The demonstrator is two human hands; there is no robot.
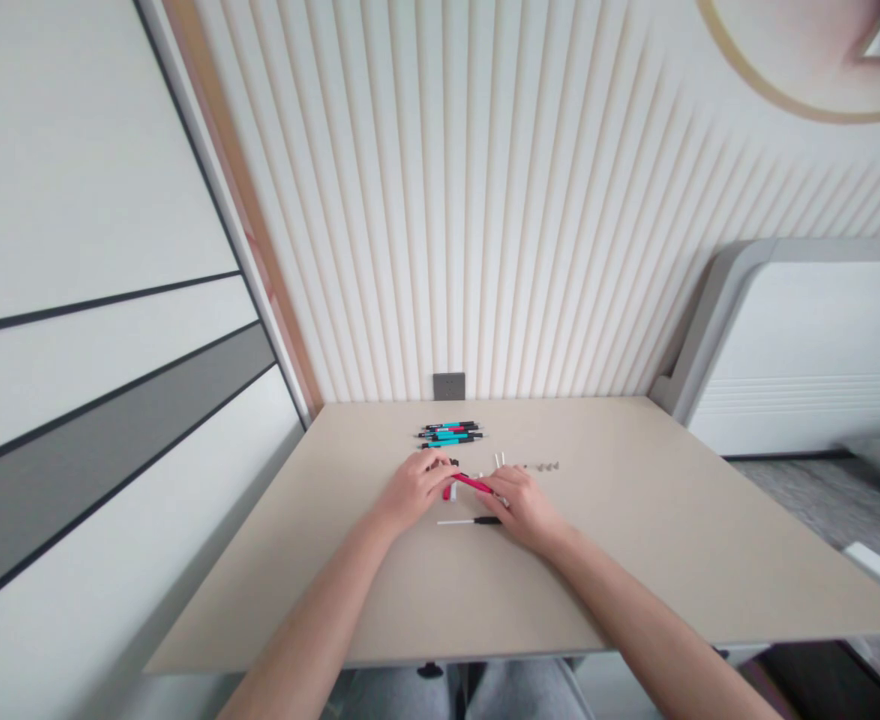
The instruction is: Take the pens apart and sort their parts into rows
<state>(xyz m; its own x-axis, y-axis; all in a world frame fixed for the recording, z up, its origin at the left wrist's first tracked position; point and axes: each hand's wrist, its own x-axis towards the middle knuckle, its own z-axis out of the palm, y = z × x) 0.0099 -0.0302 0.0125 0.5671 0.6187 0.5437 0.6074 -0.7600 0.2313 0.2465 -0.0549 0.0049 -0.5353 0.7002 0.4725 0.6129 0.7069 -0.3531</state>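
- Bare forearms [305,635] reach up from the lower edge onto a beige tabletop [635,560].
- Left hand [414,490] and right hand [526,510] meet around a red pen [474,484], which lies between them; their curled fingers pinch its ends, the fingertips partly hidden.
- White-and-black pen [466,521] lies just below the hands.
- Teal-and-black pens [451,434] lie grouped beyond them, near small grey parts [541,466].

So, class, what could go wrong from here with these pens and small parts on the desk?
The small grey parts lie loose near the right hand, so a knock might scatter them. The red pen, held between it and the left hand, could slip. The stacked pens might roll.
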